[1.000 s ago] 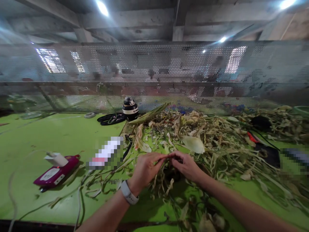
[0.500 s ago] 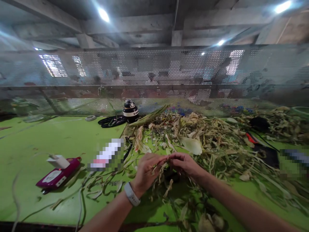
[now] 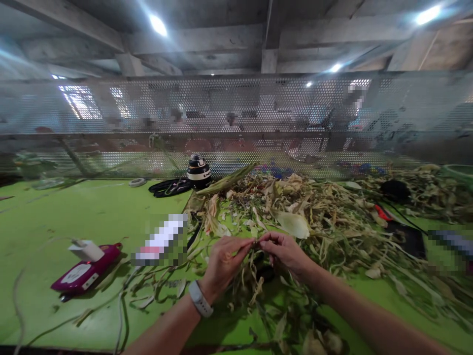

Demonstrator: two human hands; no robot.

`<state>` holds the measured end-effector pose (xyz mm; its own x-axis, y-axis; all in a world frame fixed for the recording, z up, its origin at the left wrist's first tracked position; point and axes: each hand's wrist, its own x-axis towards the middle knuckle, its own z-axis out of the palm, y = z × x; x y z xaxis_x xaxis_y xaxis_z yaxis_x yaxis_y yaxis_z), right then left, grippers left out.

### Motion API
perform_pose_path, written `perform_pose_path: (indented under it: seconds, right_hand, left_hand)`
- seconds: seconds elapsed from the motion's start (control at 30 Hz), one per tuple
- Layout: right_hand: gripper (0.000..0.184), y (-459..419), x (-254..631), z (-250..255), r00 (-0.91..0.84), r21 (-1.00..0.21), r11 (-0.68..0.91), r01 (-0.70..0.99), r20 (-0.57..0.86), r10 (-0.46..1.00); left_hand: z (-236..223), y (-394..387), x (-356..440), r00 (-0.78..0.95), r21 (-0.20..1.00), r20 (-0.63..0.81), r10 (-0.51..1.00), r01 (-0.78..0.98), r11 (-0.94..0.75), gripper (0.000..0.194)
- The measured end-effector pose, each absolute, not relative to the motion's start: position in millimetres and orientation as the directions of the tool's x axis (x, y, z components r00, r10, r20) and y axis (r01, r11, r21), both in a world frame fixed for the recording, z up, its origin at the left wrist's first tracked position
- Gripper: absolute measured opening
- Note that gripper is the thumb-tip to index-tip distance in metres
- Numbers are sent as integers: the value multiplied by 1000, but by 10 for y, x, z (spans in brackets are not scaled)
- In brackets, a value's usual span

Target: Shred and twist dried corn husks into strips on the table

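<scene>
My left hand (image 3: pixel 222 262), with a pale watch (image 3: pixel 200 299) on its wrist, pinches with thumb and forefinger low over the table. My right hand (image 3: pixel 284 251) meets it from the right, its thumb and forefinger also pressed together. Between the two sets of fingertips is a small dried plant piece (image 3: pixel 254 242); its exact shape is too small to make out. Withered leaf strips (image 3: pixel 257 290) lie or hang just below the hands. A broad pale leaf (image 3: pixel 293 224) rests beyond my right hand, at the near side of a heap of dried leaves and stems (image 3: pixel 325 202).
On the green table (image 3: pixel 92 207) are a magenta power strip (image 3: pixel 88 271) with a white plug (image 3: pixel 86 250), a blurred-out phone-like item (image 3: pixel 162 239), a coiled black cable (image 3: pixel 170 187) and a black-and-white round object (image 3: pixel 198 172). A perforated screen (image 3: pixel 221 108) stands behind. A dark flat item (image 3: pixel 406 239) lies right.
My left fingers have straightened, and their tips now meet the right fingertips in a finer pinch. The plant strands along the left fingers have shifted. The view has moved slightly.
</scene>
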<state>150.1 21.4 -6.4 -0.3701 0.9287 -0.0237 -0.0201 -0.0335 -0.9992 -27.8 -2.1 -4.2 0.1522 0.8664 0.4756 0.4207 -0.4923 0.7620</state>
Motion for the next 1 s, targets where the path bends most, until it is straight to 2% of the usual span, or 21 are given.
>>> perform_pose_path:
  seconds: [0.27, 0.4, 0.5, 0.67, 0.93, 1.0]
  right_hand:
    - [20, 227, 1519, -74, -366, -974, 167, 151, 101, 925]
    - [15, 214, 1514, -80, -366, -962, 197, 188, 118, 923]
    - [12, 214, 1506, -96, -382, -962, 202, 183, 120, 917]
    - [6, 201, 1489, -109, -388, -960, 191, 202, 101, 916]
    - [6, 200, 1504, -144, -406, -953, 233, 193, 139, 903]
    - [6, 204, 1512, -151, -401, -946, 250, 206, 151, 904]
  left_hand:
    - [-47, 24, -250, 104, 928, 312, 944, 181, -327, 21]
    - [-25, 38, -233, 111, 990, 144, 983, -18, -143, 27]
    - [-1, 38, -230, 121, 994, 60, 991, -100, -48, 25]
    - [-30, 61, -223, 163, 988, 11, 986, -153, 14, 32]
    - [-121, 112, -215, 187, 994, 25, 982, -111, -4, 48]
    - [-116, 118, -215, 165, 997, 16, 986, -83, -3, 46]
